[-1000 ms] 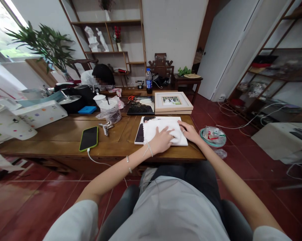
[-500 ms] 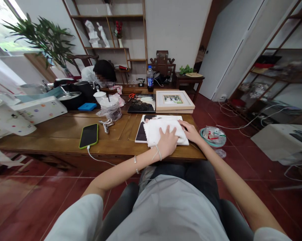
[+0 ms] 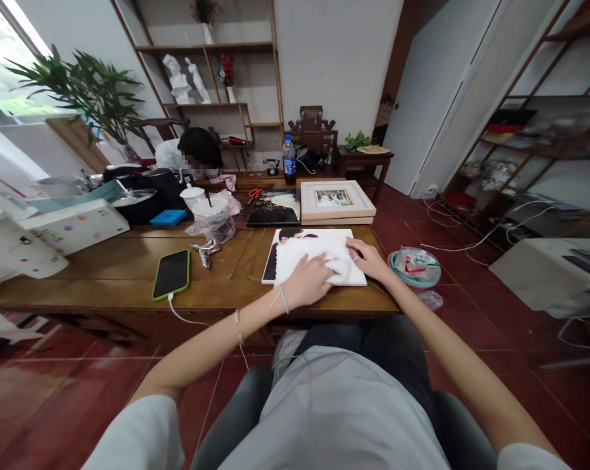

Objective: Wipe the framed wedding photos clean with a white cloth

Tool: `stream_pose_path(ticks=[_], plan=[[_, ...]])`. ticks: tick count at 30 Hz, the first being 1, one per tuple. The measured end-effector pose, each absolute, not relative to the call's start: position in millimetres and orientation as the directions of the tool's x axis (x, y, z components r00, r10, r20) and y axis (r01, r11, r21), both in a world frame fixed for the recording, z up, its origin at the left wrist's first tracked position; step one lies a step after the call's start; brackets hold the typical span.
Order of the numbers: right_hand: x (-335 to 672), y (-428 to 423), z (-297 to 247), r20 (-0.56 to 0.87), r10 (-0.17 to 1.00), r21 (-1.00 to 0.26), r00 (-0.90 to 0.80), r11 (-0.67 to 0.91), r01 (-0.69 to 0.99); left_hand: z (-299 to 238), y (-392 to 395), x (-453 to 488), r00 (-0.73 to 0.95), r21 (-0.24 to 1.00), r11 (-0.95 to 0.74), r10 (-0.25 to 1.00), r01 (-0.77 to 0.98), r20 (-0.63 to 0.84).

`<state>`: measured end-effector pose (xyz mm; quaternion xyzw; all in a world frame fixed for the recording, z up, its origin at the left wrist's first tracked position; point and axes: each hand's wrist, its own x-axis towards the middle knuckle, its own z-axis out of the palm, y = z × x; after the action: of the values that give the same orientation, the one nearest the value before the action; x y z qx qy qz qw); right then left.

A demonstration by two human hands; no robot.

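Note:
A flat photo panel (image 3: 270, 260), white with a picture of dark-haired people, lies on the table before me. Spread over much of it is a white cloth (image 3: 297, 251), which hides the middle of the picture. My left hand (image 3: 309, 279) presses on this cloth from above, its fingers stretched out and lying nearly flat, with the cloth bunched by the fingertips. At the panel's right edge, my right hand (image 3: 369, 260) grips the panel's side, fingers bent over the edge and close to the cloth's corner. The underside of the right fingers is hidden.
Behind the panel are a framed picture (image 3: 339, 199), a dark glossy panel (image 3: 274, 209) and a bottle (image 3: 289, 160). To the left lie a charging phone (image 3: 171, 274), a silver metal piece (image 3: 205, 251) and a bagged drink cup (image 3: 211, 215). Another person (image 3: 197, 147) sits across the table.
My left hand has slid to the left and slightly down over the panel, shifting the cloth left with it. My right hand stays at the panel's right edge. The view has tilted slightly.

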<state>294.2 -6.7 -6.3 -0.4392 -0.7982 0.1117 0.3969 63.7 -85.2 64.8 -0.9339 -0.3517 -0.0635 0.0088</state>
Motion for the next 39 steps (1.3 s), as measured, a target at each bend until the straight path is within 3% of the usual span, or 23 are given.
stream_pose_path(ticks=[6, 13, 32, 39], plan=[[293.6, -7.7, -4.3, 0.530, 0.790, -0.524, -0.308, 0.591, 0.614, 68.1, -11.1, 85.7, 0.674, 0.020, -0.687, 0.718, 0.727, 0.173], [294.2, -9.0, -2.8, 0.533, 0.783, -0.500, -0.320, 0.597, 0.628, 70.5, 25.7, 112.9, 0.742, 0.135, -0.775, 0.631, 0.618, 0.227], [294.8, -8.2, -4.1, 0.540, 0.787, -0.535, -0.299, 0.595, 0.600, 40.5, 8.3, -12.6, 0.518, 0.149, -0.555, 0.824, 0.818, 0.228], [295.0, -7.7, -4.6, 0.547, 0.781, -0.540, -0.303, 0.605, 0.584, 41.7, -45.4, -3.0, 0.524, 0.032, -0.536, 0.834, 0.844, 0.172]])
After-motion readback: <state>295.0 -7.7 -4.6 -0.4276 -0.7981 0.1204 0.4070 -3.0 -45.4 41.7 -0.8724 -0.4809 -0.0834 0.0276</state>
